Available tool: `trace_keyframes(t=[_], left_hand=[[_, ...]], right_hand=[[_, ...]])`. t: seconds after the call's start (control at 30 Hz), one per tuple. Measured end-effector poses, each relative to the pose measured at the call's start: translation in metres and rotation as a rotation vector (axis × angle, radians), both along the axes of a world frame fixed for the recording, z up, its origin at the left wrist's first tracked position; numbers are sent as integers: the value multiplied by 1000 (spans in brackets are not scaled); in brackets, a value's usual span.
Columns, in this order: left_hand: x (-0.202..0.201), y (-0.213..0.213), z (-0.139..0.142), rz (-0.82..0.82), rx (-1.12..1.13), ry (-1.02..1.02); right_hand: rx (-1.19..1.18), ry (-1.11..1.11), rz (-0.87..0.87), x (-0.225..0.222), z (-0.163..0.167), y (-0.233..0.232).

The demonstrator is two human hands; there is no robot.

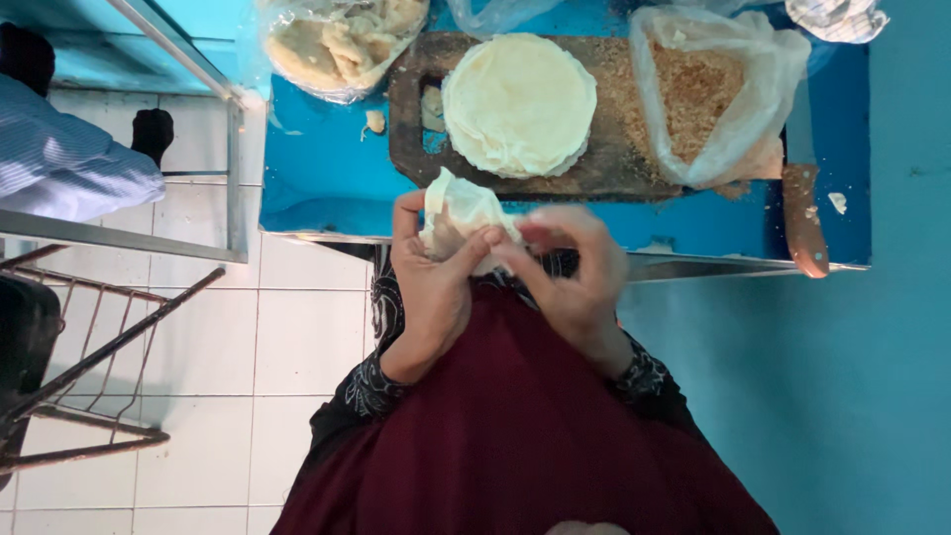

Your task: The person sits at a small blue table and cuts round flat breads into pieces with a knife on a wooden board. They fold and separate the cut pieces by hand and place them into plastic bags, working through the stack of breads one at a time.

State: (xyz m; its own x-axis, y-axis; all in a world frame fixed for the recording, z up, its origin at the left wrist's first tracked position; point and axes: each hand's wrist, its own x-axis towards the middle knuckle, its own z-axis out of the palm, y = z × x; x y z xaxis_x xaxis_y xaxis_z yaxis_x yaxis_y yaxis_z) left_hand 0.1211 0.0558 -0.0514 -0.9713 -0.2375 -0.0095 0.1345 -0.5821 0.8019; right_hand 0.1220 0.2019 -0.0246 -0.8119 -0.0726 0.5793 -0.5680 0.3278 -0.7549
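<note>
Pale wrapper (464, 208) sits pinched between left hand (433, 287) and right hand (575, 272), partly folded; a full stack (518, 104) waits on the far board (416, 149).

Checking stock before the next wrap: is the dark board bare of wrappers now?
No, a round stack of pale wrappers sits on the dark board.

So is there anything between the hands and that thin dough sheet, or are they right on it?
Nothing visible stands between them. The left hand cups the dough sheet from below and the right hand pinches its edge, just in front of the stack of round wrappers on the wooden board.
</note>
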Motion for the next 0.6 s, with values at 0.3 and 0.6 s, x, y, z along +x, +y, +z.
trace_keyframes(t=[0.3,0.6], left_hand=[[1,-6,-3,-67,84,27],[3,-5,-2,-22,-89,38]], right_hand=[[-514,-475,230,-30,-22,20],[-553,-447,349,-26,-26,15]])
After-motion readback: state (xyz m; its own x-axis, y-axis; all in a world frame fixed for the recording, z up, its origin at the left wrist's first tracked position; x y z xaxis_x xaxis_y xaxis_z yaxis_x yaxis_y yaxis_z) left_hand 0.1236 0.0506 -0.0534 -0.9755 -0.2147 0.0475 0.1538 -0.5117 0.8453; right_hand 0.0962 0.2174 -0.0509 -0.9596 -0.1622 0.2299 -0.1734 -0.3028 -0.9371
